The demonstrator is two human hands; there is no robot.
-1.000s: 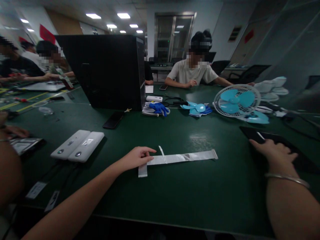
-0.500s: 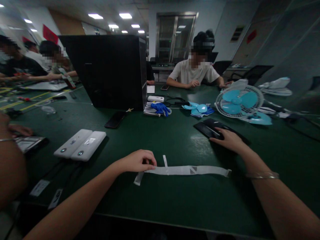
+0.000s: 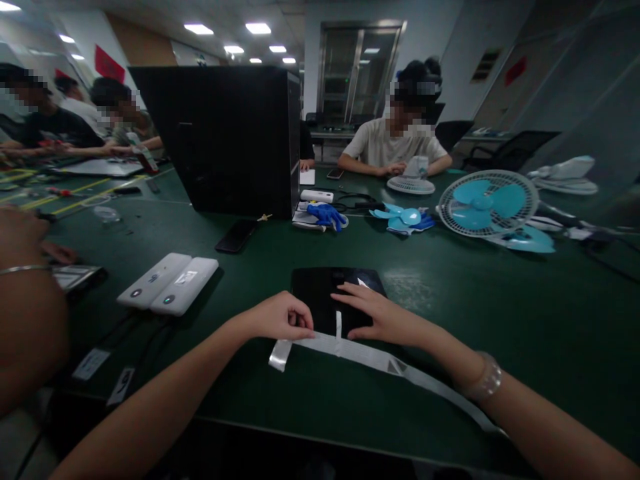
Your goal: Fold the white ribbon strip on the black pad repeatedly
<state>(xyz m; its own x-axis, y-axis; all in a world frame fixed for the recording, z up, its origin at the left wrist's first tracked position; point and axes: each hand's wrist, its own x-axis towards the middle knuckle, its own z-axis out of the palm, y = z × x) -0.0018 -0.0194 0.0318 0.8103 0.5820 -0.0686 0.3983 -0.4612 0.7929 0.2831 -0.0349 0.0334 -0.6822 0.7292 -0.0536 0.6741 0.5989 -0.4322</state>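
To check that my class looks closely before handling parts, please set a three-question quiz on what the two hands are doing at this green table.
1. Multiple choice: the right hand lies flat on which thing? A the black panel; B a fan; C a glove.
2. True or false: the left hand is closed on the white strip near its left end.
3. How many white devices lie side by side to the left of both hands?
Key: 1 A; 2 true; 3 two.
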